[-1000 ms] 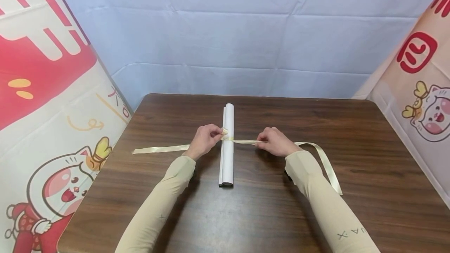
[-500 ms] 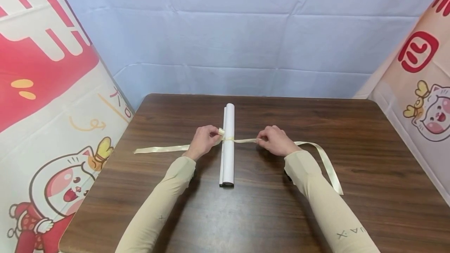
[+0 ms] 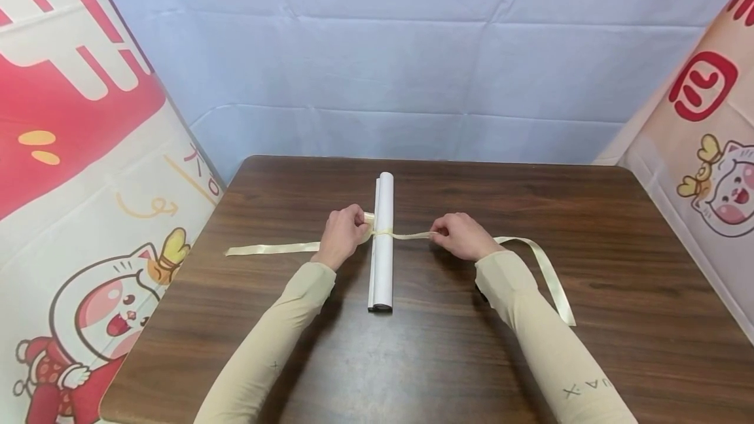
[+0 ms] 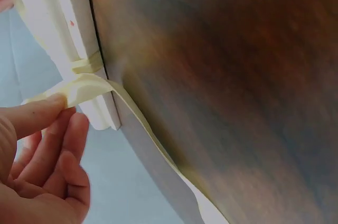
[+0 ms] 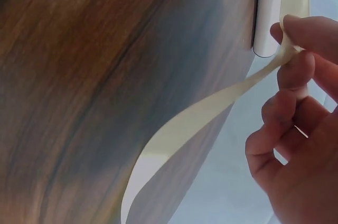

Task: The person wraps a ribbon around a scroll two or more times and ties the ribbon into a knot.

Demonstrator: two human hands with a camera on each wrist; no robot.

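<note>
A white rolled-up scroll (image 3: 383,273) lies lengthwise on the table, its near end dark inside. Round its middle passes a cream ribbon (image 3: 273,249), with one tail out to the left and the other curving off to the right. My left hand (image 3: 343,234), just left of the scroll, pinches the ribbon between thumb and index finger, and a short loop stands up beside the scroll. In the left wrist view the ribbon (image 4: 142,121) trails down from the scroll (image 4: 76,18). On the right, my right hand (image 3: 462,236) pinches the ribbon's other side; its tail (image 5: 174,123) hangs below the fingertips.
The brown wood-grain table (image 3: 530,358) has rounded far corners. Behind it hangs a pale blue cloth (image 3: 389,70). Printed cartoon panels stand at the left (image 3: 35,214) and the right (image 3: 677,169).
My left hand has turned and shifted slightly, drawing the ribbon loop from the scroll's top to its left side. The right hand stays nearly still, and the scroll keeps its place.
</note>
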